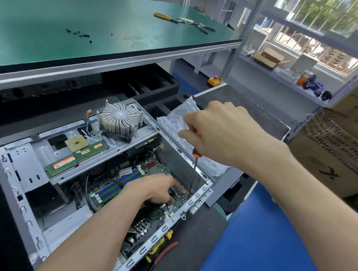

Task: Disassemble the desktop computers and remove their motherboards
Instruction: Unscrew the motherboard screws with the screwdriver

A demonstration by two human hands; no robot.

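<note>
Matte green bench (41, 28) — finned heatsink (119, 120)

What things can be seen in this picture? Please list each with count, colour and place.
computer case: one, grey, open, centre-left
motherboard: one, green, inside the case
heatsink: one, silver, on the case's upper bracket
memory stick: one, green, on the bracket
processor chip: one, gold, beside the memory stick
screws: several, black, on the green shelf
pliers: yellow and red handles, below the case
cardboard box: one, brown, far right
screwdriver: one, orange and black, shaft reaching into the case
left hand: fingers on the motherboard
right hand: grips the screwdriver
</note>
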